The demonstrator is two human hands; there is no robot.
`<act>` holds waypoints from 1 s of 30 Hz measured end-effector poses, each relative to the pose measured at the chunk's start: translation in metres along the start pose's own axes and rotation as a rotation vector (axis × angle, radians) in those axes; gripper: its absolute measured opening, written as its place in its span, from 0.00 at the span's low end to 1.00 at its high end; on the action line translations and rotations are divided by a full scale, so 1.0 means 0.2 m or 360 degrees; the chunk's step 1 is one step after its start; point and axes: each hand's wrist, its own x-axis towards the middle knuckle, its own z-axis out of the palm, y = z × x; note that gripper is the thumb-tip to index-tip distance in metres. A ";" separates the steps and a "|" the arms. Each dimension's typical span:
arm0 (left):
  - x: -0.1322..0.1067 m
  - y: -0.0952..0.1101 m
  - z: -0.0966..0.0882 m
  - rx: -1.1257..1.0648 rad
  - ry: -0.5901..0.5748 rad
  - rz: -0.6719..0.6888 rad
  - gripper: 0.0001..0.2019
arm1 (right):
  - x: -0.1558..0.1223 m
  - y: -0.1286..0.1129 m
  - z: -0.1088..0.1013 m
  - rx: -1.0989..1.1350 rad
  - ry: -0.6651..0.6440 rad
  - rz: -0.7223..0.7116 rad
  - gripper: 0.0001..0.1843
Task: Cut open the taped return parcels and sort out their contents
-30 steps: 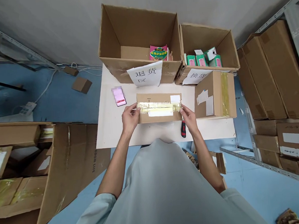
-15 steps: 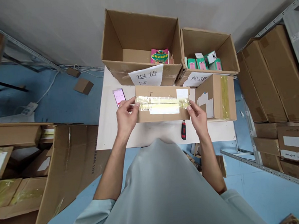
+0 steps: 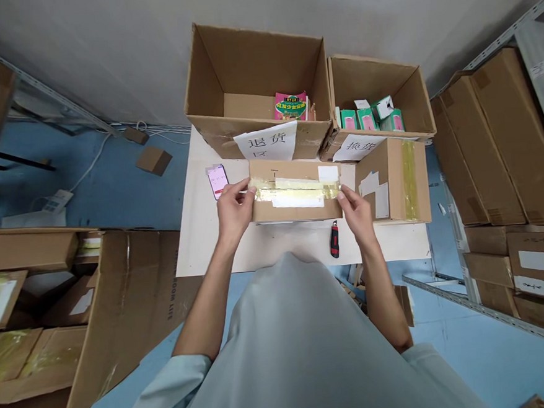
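The person is gripping the flat, tape-sealed brown cardboard box (image 3: 297,209) by its ends, fingers of left hand (image 3: 233,210) and right hand (image 3: 357,210) closed on it, at mid white tabletop (image 3: 210,249), seemingly checking it; slitting it open would call for the red-handled cutter (image 3: 334,240) nearby.

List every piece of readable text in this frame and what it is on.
"退货", third character half hidden: left sign on the large open box.
"换货": right sign on the smaller open box.
Too small or blurred: book cover, phone screen, white labels on the taped box.
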 end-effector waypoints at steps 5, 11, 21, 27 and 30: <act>0.00 -0.01 0.01 0.0002 -0.0038 0.0002 0.24 | 0.01 0.04 0.03 0.0014 0.0059 0.0063 0.48; -0.02 0.17 -0.09 -0.0039 0.0035 0.0117 0.23 | -0.05 -0.14 -0.06 -0.0025 0.0127 -0.0091 0.40; -0.07 0.33 -0.15 -0.0060 -0.0005 0.0240 0.24 | -0.09 -0.30 -0.16 -0.0101 0.0278 -0.0316 0.35; -0.07 0.02 -0.11 -0.0117 -0.0262 0.0086 0.27 | -0.02 -0.06 -0.12 -0.0238 0.0174 -0.0193 0.40; -0.14 -0.25 -0.05 -0.0162 -0.0380 -0.0089 0.24 | -0.07 0.17 -0.04 -0.0343 0.0025 0.0005 0.42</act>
